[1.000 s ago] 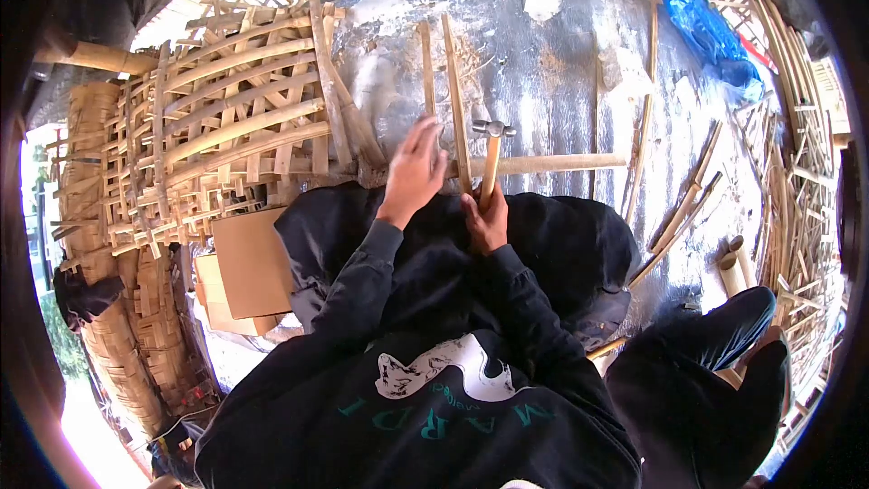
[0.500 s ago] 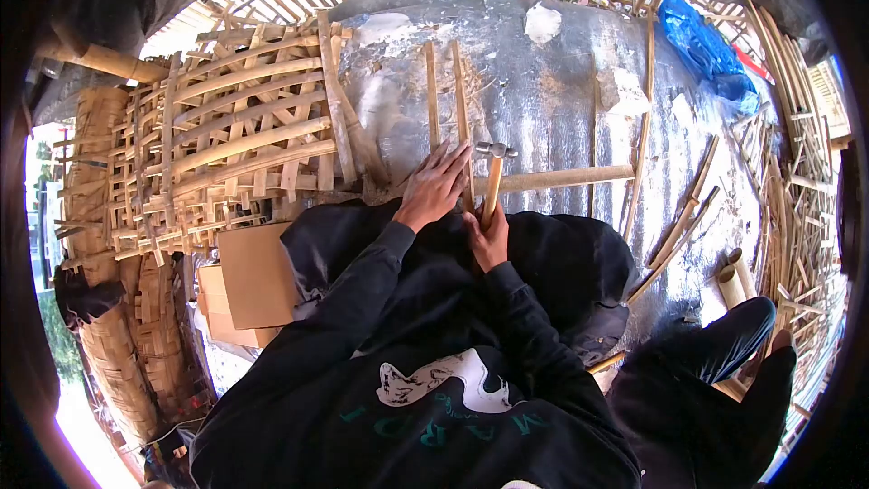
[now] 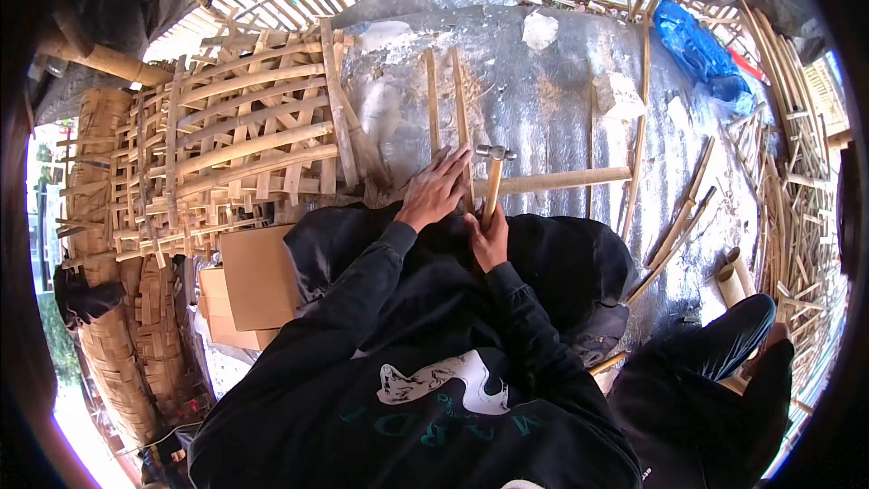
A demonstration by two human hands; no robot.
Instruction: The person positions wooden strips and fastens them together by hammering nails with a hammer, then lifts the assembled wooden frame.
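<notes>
My left hand (image 3: 433, 192) lies with its fingers stretched out over two upright bamboo strips, touching the longer bamboo strip (image 3: 460, 95) near its lower end. The other bamboo strip (image 3: 432, 100) runs beside it on the left. My right hand (image 3: 490, 240) is wrapped round the wooden handle of a hammer (image 3: 493, 181), whose metal head points away from me, just right of my left fingertips. To the right of the hammer a thick bamboo piece (image 3: 561, 180) lies crosswise. What lies beneath my left palm is hidden.
Woven bamboo lattice (image 3: 244, 127) stands at the left, above a cardboard box (image 3: 258, 276). A silvery sheet (image 3: 534, 81) covers the ground. Blue plastic (image 3: 701, 50) lies at the far right, near bamboo sticks (image 3: 797, 217). Another person's leg (image 3: 715, 362) is at lower right.
The view has shifted very slightly. Both hands, the hammer and the bamboo strips keep practically the same places.
</notes>
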